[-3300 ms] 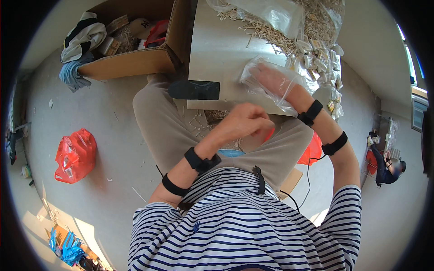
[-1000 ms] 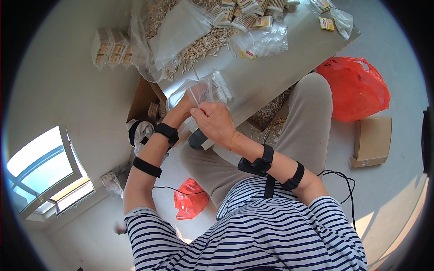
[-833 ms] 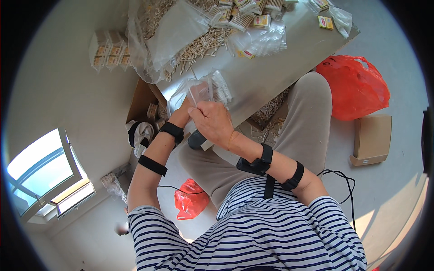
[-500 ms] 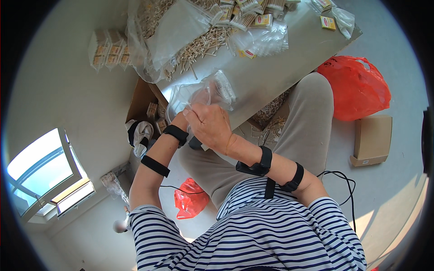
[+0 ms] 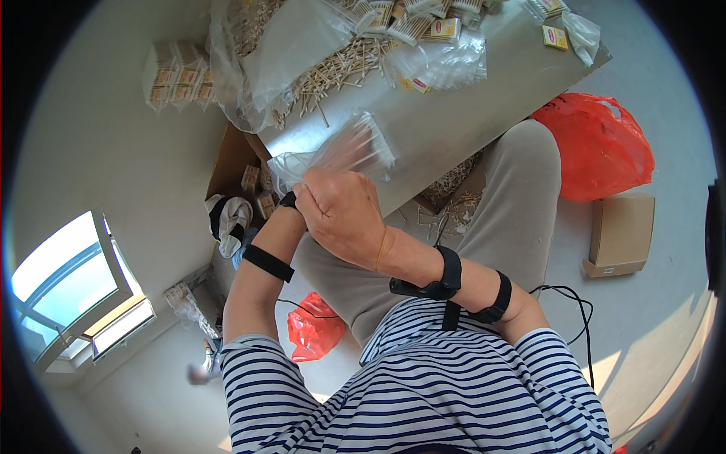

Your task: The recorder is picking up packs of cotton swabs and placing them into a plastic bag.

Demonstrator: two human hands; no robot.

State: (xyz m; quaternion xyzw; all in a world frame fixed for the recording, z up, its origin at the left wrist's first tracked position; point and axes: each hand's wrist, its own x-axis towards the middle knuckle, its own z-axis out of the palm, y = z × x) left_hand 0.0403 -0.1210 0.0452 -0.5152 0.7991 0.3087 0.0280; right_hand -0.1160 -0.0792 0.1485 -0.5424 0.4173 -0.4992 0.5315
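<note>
My right hand (image 5: 344,212) is closed, pinching the gathered mouth of a clear plastic bag (image 5: 291,168) close to my left wrist. Inside that bag is my left hand (image 5: 349,150), seen through the film; its fingers are smeared and mostly covered. Just beyond them, at the bag's far end, a row of white tips looks like a pack of cotton swabs (image 5: 382,144). The bag lies low over the near edge of the metal tabletop (image 5: 446,125).
Loose cotton swabs (image 5: 344,66) are heaped at the back with swab packs (image 5: 412,29) and flat clear bags (image 5: 454,64). Stacked packs (image 5: 175,74) stand at left. An open carton (image 5: 236,160) is below the table's left edge; a red bag (image 5: 594,147) lies right.
My right hand has drawn slightly toward me and left along the bag's mouth. My left forearm has shifted, with the left hand blurred inside the bag. The view has tilted a little.
</note>
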